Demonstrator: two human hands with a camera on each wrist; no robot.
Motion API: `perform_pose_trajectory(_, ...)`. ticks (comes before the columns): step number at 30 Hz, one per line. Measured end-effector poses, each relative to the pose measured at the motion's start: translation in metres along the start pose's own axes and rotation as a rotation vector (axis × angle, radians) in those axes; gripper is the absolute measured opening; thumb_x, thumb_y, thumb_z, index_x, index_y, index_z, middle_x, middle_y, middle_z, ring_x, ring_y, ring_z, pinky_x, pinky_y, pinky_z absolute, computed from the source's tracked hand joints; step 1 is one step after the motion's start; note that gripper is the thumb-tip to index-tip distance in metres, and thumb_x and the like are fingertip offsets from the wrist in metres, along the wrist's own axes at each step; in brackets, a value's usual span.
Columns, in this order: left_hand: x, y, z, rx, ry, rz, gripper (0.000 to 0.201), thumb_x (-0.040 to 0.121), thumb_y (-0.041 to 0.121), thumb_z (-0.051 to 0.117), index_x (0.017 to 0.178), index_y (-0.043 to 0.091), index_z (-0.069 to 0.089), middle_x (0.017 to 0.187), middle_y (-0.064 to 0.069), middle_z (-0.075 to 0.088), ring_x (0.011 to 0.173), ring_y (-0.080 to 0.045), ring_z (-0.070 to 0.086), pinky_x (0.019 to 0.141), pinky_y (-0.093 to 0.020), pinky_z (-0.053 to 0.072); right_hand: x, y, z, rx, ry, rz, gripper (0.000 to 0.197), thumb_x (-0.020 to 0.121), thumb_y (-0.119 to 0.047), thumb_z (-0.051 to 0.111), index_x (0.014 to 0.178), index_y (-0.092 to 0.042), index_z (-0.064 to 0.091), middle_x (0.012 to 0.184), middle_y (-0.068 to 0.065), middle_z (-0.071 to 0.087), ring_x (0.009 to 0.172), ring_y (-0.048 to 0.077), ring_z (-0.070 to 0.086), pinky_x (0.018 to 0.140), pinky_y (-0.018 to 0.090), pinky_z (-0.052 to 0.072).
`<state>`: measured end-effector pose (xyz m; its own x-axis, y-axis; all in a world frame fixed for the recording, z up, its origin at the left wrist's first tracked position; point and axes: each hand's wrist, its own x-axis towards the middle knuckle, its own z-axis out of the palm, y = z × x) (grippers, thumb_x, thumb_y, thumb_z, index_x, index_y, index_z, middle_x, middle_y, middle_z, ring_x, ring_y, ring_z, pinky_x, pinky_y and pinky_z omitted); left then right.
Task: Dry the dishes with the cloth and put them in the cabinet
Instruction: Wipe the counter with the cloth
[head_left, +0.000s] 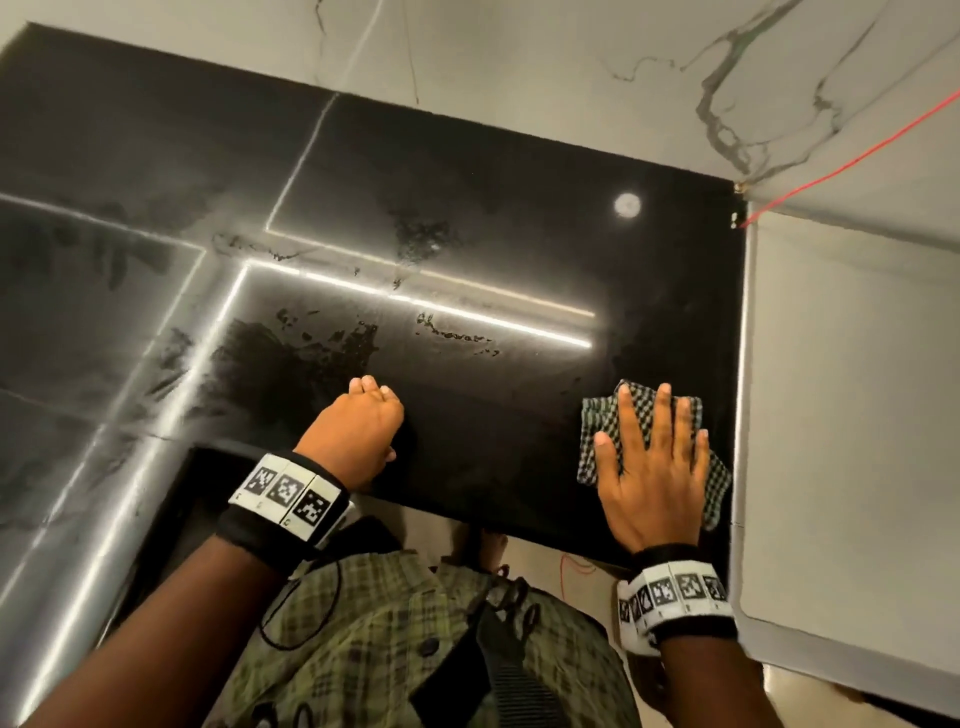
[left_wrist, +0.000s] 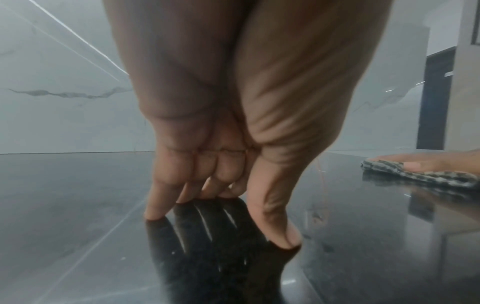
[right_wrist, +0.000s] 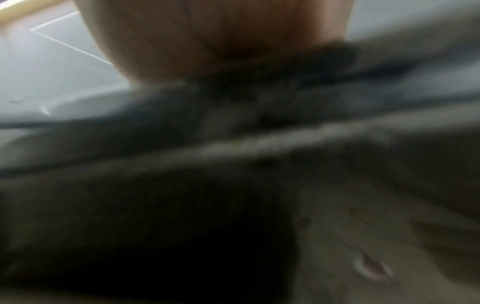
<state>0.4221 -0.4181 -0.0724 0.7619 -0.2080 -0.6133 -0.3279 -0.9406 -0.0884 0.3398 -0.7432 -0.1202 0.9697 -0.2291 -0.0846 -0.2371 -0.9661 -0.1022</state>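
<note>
A green-and-white checked cloth (head_left: 597, 415) lies flat on the glossy black counter (head_left: 493, 234) near its right front corner. My right hand (head_left: 654, 467) presses down on it, palm flat and fingers spread. In the left wrist view the cloth (left_wrist: 415, 176) shows at the far right under those fingers (left_wrist: 415, 160). My left hand (head_left: 363, 431) stands tented on bare counter to the left, only its fingertips (left_wrist: 155, 211) and thumb touching the surface, holding nothing. No dishes are in view. The right wrist view is blurred and shows only my palm (right_wrist: 221, 41) over dark fabric.
Wet smears (head_left: 311, 353) streak the counter ahead of my left hand. A white panel (head_left: 857, 389) borders the counter on the right, with a red cord (head_left: 857, 150) running above it. A marble wall (head_left: 519, 52) stands behind. The counter's front edge lies just below my wrists.
</note>
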Motion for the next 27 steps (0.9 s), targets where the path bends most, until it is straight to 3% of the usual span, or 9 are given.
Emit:
perform_pose_trajectory(4, 0.001, 0.004, -0.001, -0.013, -0.005, -0.039, 0.077, 0.098, 0.028, 0.064, 0.155, 0.0, 0.02, 0.163, -0.03, 0.018, 0.152, -0.041, 0.022, 0.115, -0.042, 0.036, 0.032, 0.009, -0.001, -0.015, -0.028, -0.033, 0.065, 0.101, -0.06, 0.021, 0.161, -0.038, 0.011, 0.171, 0.006, 0.004, 0.158, 0.028, 0.0, 0.125, 0.056, 0.01)
perform_pose_trajectory(9, 0.001, 0.007, -0.004, 0.01, -0.015, -0.064, 0.076, 0.099, 0.03, 0.062, 0.155, 0.003, 0.02, 0.163, -0.027, 0.018, 0.153, -0.037, 0.022, 0.113, -0.04, 0.037, 0.033, 0.012, -0.002, 0.002, -0.057, -0.047, 0.065, 0.101, -0.06, 0.019, 0.161, -0.038, 0.005, 0.171, 0.006, -0.002, 0.157, 0.028, -0.005, 0.125, 0.056, 0.007)
perform_pose_trajectory(19, 0.005, 0.007, -0.01, 0.056, -0.028, -0.048, 0.072, 0.095, 0.037, 0.065, 0.149, 0.004, 0.031, 0.148, -0.022, 0.04, 0.138, -0.035, 0.044, 0.102, -0.038, 0.044, 0.034, 0.011, -0.005, 0.019, -0.088, -0.045, 0.064, 0.103, -0.061, 0.016, 0.161, -0.039, 0.002, 0.171, 0.005, -0.006, 0.157, 0.027, -0.008, 0.126, 0.055, 0.003)
perform_pose_trajectory(27, 0.005, 0.006, -0.014, 0.086, -0.008, -0.018, 0.071, 0.095, 0.04, 0.065, 0.148, 0.003, 0.035, 0.142, -0.019, 0.046, 0.132, -0.033, 0.05, 0.103, -0.036, 0.044, 0.039, 0.01, -0.011, 0.035, -0.218, -0.013, 0.064, 0.103, -0.061, 0.017, 0.159, -0.043, -0.008, 0.168, 0.0, -0.021, 0.154, 0.023, -0.022, 0.125, 0.052, -0.008)
